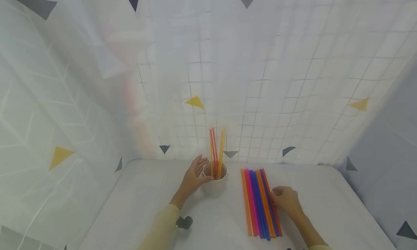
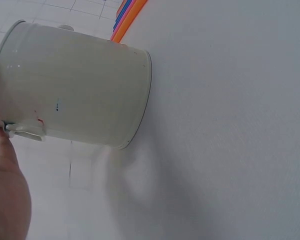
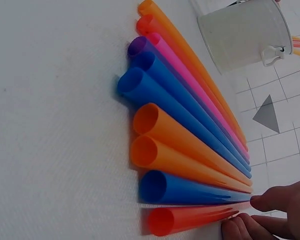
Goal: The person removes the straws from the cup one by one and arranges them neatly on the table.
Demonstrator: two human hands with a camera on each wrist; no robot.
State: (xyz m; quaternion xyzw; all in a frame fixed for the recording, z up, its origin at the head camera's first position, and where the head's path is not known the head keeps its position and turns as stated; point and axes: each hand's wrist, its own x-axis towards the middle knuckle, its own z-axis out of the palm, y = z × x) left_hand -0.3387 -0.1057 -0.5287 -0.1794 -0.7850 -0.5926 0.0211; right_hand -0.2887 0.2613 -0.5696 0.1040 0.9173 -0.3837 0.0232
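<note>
A small white bucket [image 1: 215,187] stands at the middle of the table, with several red and yellow-orange straws [image 1: 222,148] upright in it. At its left rim is my left hand [image 1: 192,176], thumb at the front edge and fingers at the far side, holding it. In the left wrist view the bucket [image 2: 75,85] fills the upper left. To the right lies a row of wide coloured straws [image 1: 257,203], side by side. My right hand [image 1: 287,199] pinches the outermost red straw [image 3: 185,220] near its far end, the thumb tip by the neighbouring blue straw [image 3: 195,187].
The table [image 1: 325,203] has a white cover. Behind it hangs a pale curtain [image 1: 293,109] with grid lines and yellow and grey triangles. More curtain [image 1: 42,116] hangs along the left side.
</note>
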